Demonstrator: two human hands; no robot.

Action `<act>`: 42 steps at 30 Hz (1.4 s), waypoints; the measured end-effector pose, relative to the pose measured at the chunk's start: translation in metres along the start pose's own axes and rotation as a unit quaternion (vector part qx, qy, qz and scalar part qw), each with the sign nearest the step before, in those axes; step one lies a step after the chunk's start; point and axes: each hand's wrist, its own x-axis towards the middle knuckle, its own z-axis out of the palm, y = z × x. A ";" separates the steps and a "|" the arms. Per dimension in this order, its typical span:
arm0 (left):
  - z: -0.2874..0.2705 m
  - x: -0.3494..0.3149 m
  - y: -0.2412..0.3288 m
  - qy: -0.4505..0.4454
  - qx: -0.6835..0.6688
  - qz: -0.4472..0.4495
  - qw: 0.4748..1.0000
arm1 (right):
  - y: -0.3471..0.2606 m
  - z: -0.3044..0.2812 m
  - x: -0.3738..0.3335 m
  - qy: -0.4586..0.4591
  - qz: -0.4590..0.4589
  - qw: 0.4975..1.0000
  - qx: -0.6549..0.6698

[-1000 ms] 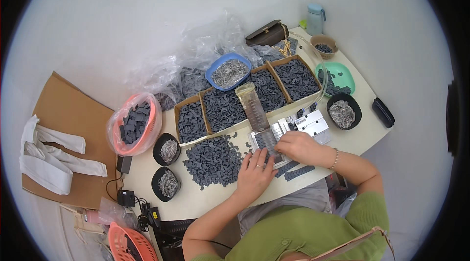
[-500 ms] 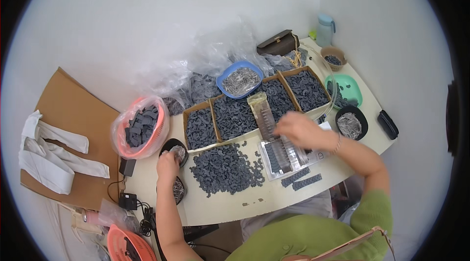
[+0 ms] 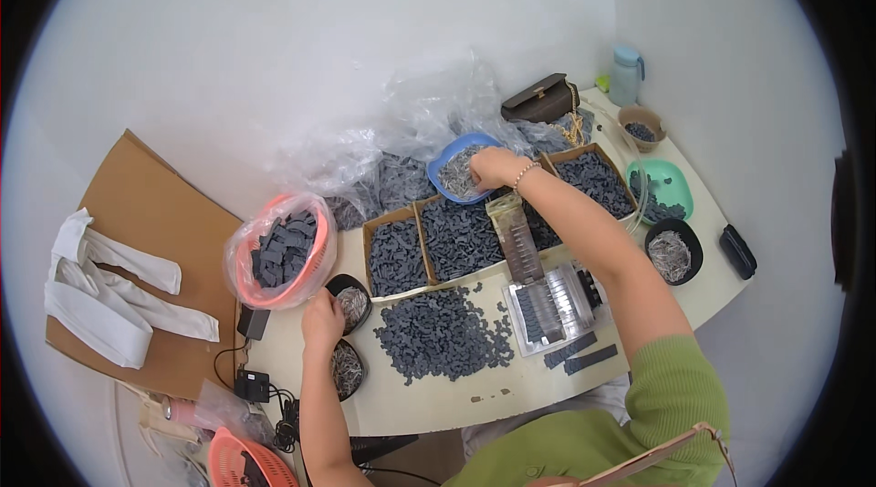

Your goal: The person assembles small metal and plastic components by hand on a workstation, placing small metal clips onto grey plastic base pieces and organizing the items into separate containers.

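My right hand (image 3: 497, 168) reaches into the blue bowl (image 3: 440, 165) at the back of the table, its fingers bent together among small metal pins (image 3: 457, 174). My left hand (image 3: 322, 319) is at the left rim of a black bowl (image 3: 367, 310) that also contains metal pins. Its fingers are curled together; what they hold, if anything, is hidden. Nearer me is a second black bowl (image 3: 348, 370) of pins. Below my right forearm stands a clear ribbed fixture (image 3: 557, 303) with an upright channel (image 3: 516, 245) behind it.
Loose dark grey pieces (image 3: 438, 336) lie heaped mid-table before a divided cardboard tray (image 3: 399, 291) of similar pieces. A coral basket (image 3: 321, 254) stands left. At right are a green tray (image 3: 683, 186), a black bowl (image 3: 697, 254) of pins and a black case (image 3: 737, 252).
My right hand has left the fixture and moved back and left into the blue bowl. My left hand has come out of the black bowl to its rim. The view has shifted slightly.
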 end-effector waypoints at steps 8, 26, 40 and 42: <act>0.012 -0.044 0.136 -0.169 -0.487 0.035 0.856 | 0.016 0.013 -0.003 0.106 -0.048 0.992 0.042; 0.063 -0.104 0.235 0.018 -0.154 0.406 0.901 | -0.005 -0.008 -0.147 0.029 -0.211 0.923 0.321; 0.060 -0.087 0.228 -0.033 -0.210 0.321 0.923 | -0.028 0.075 -0.226 0.198 -0.218 0.956 -0.003; 0.060 -0.087 0.230 -0.028 -0.213 0.320 0.923 | -0.026 0.076 -0.229 0.209 -0.210 0.955 0.020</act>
